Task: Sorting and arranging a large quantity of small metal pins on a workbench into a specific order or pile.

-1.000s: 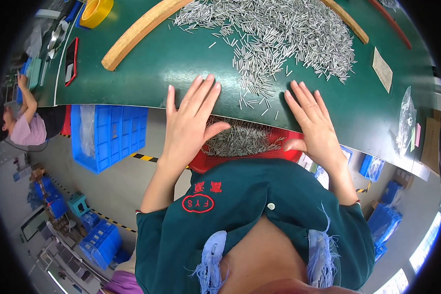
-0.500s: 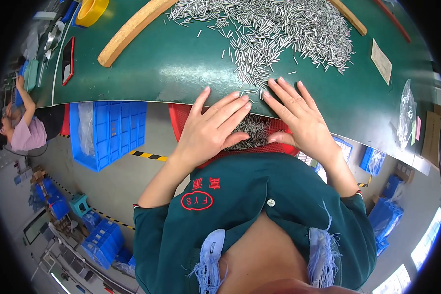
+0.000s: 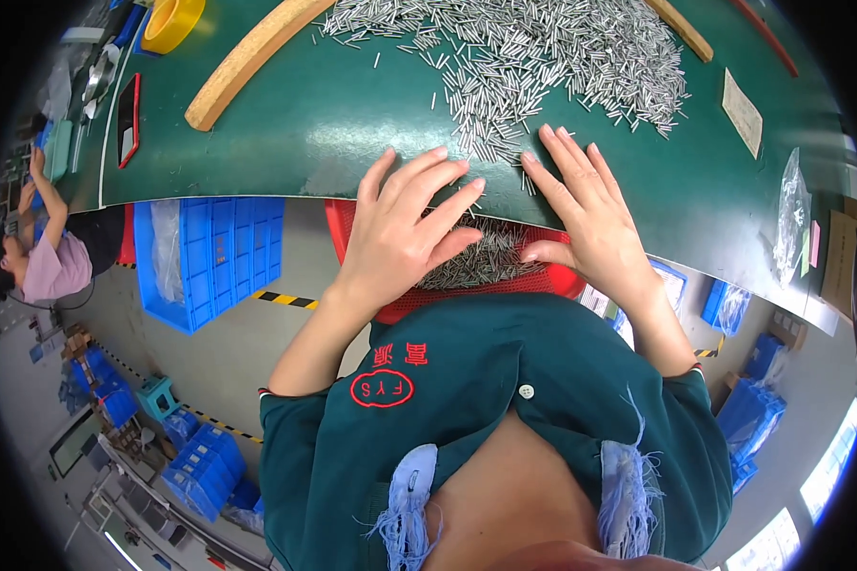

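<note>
A broad heap of small metal pins [image 3: 562, 62] lies on the green tabletop [image 3: 352, 143], narrowing toward the near edge. My left hand [image 3: 400, 214] is over the table edge, palm down, its fingers spread and holding nothing. On the other side of a few loose pins, my right hand [image 3: 586, 205] rests with fingers stretched out at the near tip of the heap. Below the edge, between my hands and my body, sits a red plastic basket [image 3: 562, 278] with many pins [image 3: 490, 252] inside. My palms and fingers hide parts of its rim.
Wooden strips [image 3: 257, 62] flank the heap. A red-edged phone [image 3: 129, 124] and yellow tape roll [image 3: 173, 24] lie at left; a paper slip [image 3: 742, 114] and clear plastic bag [image 3: 792, 205] at right. A blue crate [image 3: 209, 257] stands below; a co-worker [image 3: 52, 257] sits far left.
Both hands have shifted slightly apart and away from my body, with the right fingers farther up beside the heap. More of the pins in the basket shows between them.
</note>
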Demonstrator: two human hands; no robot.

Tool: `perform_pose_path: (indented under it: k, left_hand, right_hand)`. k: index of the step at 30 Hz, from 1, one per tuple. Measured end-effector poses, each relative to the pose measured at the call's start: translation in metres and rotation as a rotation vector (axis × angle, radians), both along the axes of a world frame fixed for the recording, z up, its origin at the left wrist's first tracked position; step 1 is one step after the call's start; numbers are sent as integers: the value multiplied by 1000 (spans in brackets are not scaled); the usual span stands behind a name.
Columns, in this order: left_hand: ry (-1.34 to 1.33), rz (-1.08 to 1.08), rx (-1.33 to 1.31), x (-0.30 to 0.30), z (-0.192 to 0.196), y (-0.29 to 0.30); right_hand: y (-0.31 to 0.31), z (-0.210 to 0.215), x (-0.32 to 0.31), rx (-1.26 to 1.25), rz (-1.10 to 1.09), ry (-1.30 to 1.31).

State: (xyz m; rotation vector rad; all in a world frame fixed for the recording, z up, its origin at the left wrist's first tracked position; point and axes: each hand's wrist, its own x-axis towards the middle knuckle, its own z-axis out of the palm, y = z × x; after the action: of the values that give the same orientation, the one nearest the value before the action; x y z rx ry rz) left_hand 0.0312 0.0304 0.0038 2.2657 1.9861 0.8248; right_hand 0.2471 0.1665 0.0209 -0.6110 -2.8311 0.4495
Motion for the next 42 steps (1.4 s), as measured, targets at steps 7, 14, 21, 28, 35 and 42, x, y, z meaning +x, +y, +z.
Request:
perform_pose_path:
  k: [7, 14, 21, 28, 35, 42]
  left_hand:
    - [75, 22, 1, 3, -5, 21]
    - [229, -35, 8, -3, 7, 22]
    - [357, -58, -98, -9, 16, 14]
    - [269, -48, -94, -13, 9, 7]
    - [210, -26, -73, -10, 10, 9]
    - [131, 39, 70, -21, 11, 4]
  right_hand:
    - [0, -5, 1, 54, 1, -24]
    - [0, -7, 2, 66, 10, -40]
    - [-1, -8, 1, 63, -10, -17]
    - [-1, -10, 0, 91, -25, -6]
    - [-2, -9, -1, 87, -23, 0]
    - [-2, -9, -1, 82, -25, 7]
